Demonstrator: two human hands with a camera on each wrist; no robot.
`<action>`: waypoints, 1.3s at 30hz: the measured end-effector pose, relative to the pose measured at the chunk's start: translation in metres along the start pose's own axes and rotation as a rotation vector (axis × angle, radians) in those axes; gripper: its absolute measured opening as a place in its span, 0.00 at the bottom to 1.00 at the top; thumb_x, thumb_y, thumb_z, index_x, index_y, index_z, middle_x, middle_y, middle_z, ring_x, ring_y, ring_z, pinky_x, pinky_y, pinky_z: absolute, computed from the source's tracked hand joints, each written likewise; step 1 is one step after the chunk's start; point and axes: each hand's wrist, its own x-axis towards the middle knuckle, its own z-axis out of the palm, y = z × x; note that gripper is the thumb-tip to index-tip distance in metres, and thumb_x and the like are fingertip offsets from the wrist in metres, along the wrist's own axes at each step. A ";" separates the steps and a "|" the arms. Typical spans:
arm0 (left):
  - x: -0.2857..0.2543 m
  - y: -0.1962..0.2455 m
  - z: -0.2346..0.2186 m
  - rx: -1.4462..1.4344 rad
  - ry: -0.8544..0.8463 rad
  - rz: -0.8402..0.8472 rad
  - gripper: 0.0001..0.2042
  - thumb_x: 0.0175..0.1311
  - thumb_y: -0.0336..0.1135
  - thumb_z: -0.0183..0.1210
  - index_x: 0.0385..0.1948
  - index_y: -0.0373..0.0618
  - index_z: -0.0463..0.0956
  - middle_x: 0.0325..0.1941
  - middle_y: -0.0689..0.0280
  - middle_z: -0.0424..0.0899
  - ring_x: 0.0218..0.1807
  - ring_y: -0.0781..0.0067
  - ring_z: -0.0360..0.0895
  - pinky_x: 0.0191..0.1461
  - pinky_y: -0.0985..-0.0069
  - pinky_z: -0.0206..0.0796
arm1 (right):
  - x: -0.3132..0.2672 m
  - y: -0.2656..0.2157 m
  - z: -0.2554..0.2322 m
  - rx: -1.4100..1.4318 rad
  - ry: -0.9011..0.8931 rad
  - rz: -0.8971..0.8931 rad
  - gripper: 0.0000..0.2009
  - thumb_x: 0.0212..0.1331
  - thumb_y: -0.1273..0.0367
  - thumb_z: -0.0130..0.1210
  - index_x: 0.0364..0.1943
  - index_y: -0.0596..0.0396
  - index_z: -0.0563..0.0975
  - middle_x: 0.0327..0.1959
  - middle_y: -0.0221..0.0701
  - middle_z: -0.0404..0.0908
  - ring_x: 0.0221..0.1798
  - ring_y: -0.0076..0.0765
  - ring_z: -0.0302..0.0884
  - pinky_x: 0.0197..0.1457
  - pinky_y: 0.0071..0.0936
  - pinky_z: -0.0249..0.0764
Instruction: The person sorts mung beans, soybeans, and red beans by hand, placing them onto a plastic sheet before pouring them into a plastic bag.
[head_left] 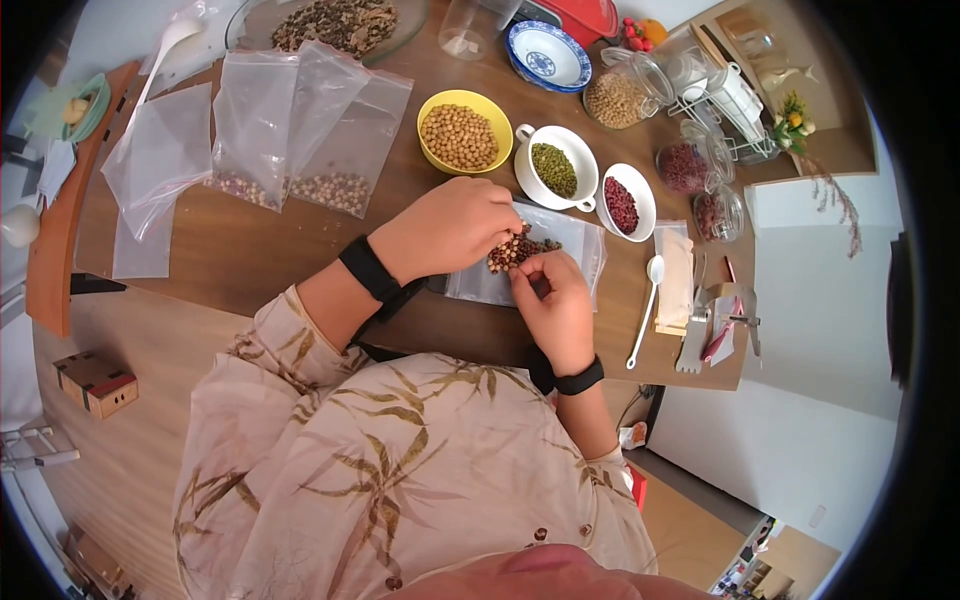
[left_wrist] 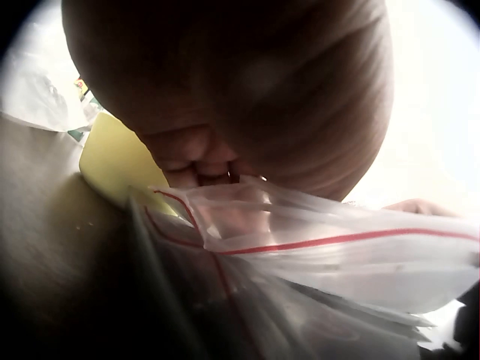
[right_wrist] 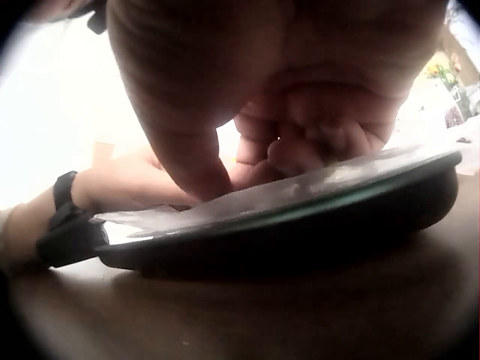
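A pile of mixed dried beans (head_left: 522,250), brown, tan and dark, lies in the middle of a clear zip bag (head_left: 480,285). Red zip lines on the bag (left_wrist: 322,241) show in the left wrist view. Beneath it is a dark shallow tray (right_wrist: 300,236). My left hand (head_left: 445,230) reaches over the bag from the left, its bent fingers at the pile's far edge. From the near side my right hand (head_left: 556,305) brings thumb and index finger together at the pile's near edge. Whether either hand pinches a bean cannot be told, as the fingertips hide it.
Beyond the hands stand a yellow bowl (head_left: 421,142) of chickpeas, a two-handled white bowl (head_left: 590,165) of green beans and a white bowl (head_left: 648,205) of red beans. Filled clear bags (head_left: 345,125) lie left. A white spoon (head_left: 645,310), jars and tools are right.
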 end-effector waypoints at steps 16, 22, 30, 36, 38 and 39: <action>-0.001 0.000 0.000 0.027 -0.045 -0.016 0.06 0.70 0.33 0.68 0.44 0.45 0.87 0.44 0.61 0.86 0.51 0.52 0.84 0.56 0.56 0.76 | 0.003 -0.003 0.002 -0.111 0.014 -0.079 0.06 0.65 0.71 0.73 0.39 0.56 0.86 0.35 0.37 0.83 0.36 0.44 0.84 0.41 0.37 0.80; -0.001 0.002 -0.001 0.004 -0.009 -0.012 0.05 0.68 0.31 0.69 0.41 0.45 0.88 0.41 0.60 0.86 0.49 0.52 0.85 0.56 0.56 0.76 | -0.001 0.019 -0.018 0.594 0.022 0.315 0.04 0.77 0.73 0.63 0.48 0.59 0.83 0.45 0.35 0.90 0.40 0.35 0.87 0.43 0.32 0.82; 0.000 -0.002 -0.004 -0.069 -0.028 -0.044 0.07 0.69 0.26 0.64 0.45 0.42 0.88 0.43 0.57 0.88 0.50 0.49 0.86 0.55 0.54 0.78 | -0.002 0.019 -0.015 0.710 -0.142 0.309 0.07 0.77 0.75 0.62 0.53 0.58 0.83 0.37 0.24 0.81 0.34 0.26 0.75 0.38 0.26 0.73; 0.000 -0.007 -0.008 -0.269 -0.059 -0.163 0.19 0.68 0.16 0.52 0.56 0.40 0.85 0.48 0.56 0.88 0.53 0.54 0.86 0.62 0.60 0.78 | 0.012 -0.022 -0.001 0.043 -0.097 -0.152 0.10 0.66 0.78 0.69 0.49 0.57 0.86 0.33 0.35 0.78 0.33 0.41 0.76 0.39 0.36 0.74; -0.001 -0.008 -0.007 -0.371 -0.039 -0.235 0.21 0.68 0.15 0.49 0.57 0.40 0.85 0.47 0.57 0.87 0.52 0.57 0.85 0.62 0.62 0.78 | 0.015 -0.027 0.000 -0.032 -0.092 -0.171 0.09 0.68 0.78 0.67 0.50 0.58 0.86 0.36 0.38 0.82 0.35 0.44 0.81 0.40 0.38 0.77; 0.000 -0.007 -0.008 -0.370 -0.039 -0.235 0.21 0.68 0.15 0.49 0.57 0.40 0.85 0.47 0.57 0.87 0.52 0.57 0.85 0.62 0.62 0.78 | 0.016 -0.025 0.001 -0.031 -0.091 -0.171 0.09 0.68 0.78 0.67 0.50 0.58 0.86 0.36 0.38 0.82 0.35 0.44 0.81 0.40 0.38 0.77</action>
